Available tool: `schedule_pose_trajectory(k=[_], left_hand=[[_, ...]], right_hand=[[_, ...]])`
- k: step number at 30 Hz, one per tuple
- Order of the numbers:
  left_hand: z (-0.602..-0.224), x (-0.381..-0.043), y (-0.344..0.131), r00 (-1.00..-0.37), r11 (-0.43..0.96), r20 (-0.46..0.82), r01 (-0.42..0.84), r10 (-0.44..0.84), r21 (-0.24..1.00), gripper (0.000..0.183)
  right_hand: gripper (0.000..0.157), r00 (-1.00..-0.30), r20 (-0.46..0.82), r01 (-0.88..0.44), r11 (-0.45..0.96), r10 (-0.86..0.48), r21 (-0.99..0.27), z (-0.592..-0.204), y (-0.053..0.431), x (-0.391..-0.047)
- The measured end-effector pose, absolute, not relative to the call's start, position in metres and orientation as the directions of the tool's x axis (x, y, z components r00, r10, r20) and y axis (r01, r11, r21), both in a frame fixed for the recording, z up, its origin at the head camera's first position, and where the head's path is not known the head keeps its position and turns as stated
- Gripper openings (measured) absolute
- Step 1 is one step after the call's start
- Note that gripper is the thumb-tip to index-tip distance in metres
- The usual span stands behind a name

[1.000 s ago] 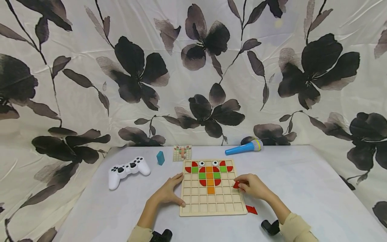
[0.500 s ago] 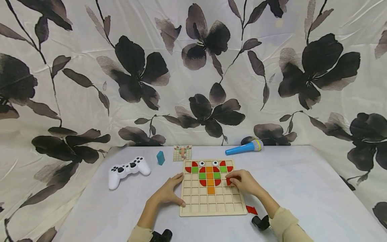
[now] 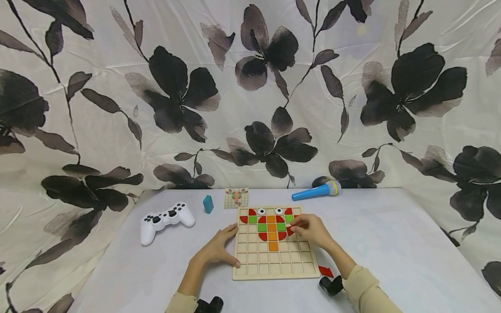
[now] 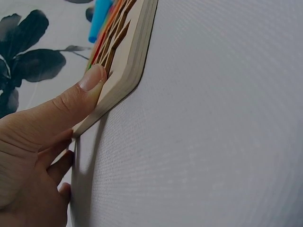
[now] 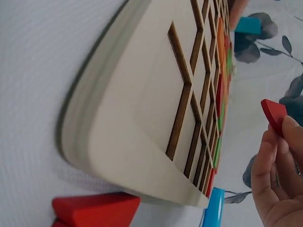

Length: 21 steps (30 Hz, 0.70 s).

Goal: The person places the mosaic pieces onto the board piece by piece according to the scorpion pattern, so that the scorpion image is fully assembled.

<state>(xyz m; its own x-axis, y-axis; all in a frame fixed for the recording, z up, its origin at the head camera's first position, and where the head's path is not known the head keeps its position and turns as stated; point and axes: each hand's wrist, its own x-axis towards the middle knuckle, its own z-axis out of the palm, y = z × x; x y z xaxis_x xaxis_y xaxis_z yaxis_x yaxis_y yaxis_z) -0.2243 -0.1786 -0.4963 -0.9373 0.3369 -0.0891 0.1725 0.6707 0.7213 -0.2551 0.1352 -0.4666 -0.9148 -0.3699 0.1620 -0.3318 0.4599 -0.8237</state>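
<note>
A square wooden grid board (image 3: 274, 270) lies on the table, its upper cells filled with red, green and orange tiles and two eye tiles. My left hand (image 3: 217, 247) spans the board's left edge, thumb on the top near the lower left corner, as the left wrist view shows close up. In my right hand (image 3: 313, 230), thumb and fingertips pinch a small red tile (image 5: 274, 113) over the board's right half, just right of the green and red tiles. In the head view my fingers partly cover it.
More red tiles (image 3: 325, 271) lie beside the board's lower right corner. Behind the board are a small pattern card (image 3: 236, 198) and a blue toy microphone (image 3: 316, 190). A teal block (image 3: 208, 204) and a white game controller (image 3: 167, 222) sit to the left.
My right hand has carried the red tile leftward and slightly away from me, from the board's right edge to over its cells. The left hand stays where it was.
</note>
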Motion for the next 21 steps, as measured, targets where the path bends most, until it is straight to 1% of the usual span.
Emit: schedule_pose_trajectory(k=[7,13,21], left_hand=[[-0.4961,-0.2247,-0.1777,-0.941,0.675,-0.097,0.157,0.323,0.721,0.108],[-0.4942,-0.2236,-0.1773,-0.942,0.671,-0.099,0.153,0.322,0.725,0.107],[-0.4944,-0.2232,-0.1772,-0.939,0.671,-0.092,0.166,0.331,0.723,0.107]], right_hand=[[0.012,-0.931,0.136,-0.283,0.433,-0.339,-0.856,-0.4659,0.1337,-0.2557],[0.014,-0.934,0.148,-0.276,0.392,-0.325,-0.878,-0.4646,0.1333,-0.258],[0.013,-0.945,0.139,-0.249,0.377,-0.297,-0.892,-0.4666,0.1321,-0.2613]])
